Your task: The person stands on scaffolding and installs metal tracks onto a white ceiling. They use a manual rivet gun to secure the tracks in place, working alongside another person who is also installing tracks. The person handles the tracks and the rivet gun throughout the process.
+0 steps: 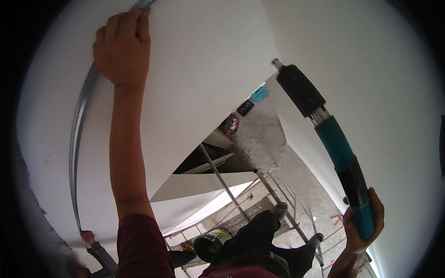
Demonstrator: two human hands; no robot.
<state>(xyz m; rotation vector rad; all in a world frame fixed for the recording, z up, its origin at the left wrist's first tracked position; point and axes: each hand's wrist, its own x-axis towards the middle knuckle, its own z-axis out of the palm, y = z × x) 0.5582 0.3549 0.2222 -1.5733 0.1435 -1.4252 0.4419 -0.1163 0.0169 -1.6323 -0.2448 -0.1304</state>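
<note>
My left hand (123, 44) is raised at the upper left, its fingers closed over a thin grey metal channel (79, 125) that lies along the white surface. In the wide view the channel looks bowed, running down to another person's hand (88, 238) at the lower left. At the right, my right hand (364, 222) grips the lower end of a long, tube-shaped nail gun (336, 143) in teal and black. Its narrow metal tip (276, 64) points up and to the left, apart from the channel. Part of the channel is hidden behind my left hand.
Below me are a scaffold platform (241, 217) and its metal rails (282, 194), with my dark-trousered legs over them. A green bucket (211, 243) stands beside my legs. Far down on the grey floor (259, 139) lie a blue box (259, 94) and dark bags.
</note>
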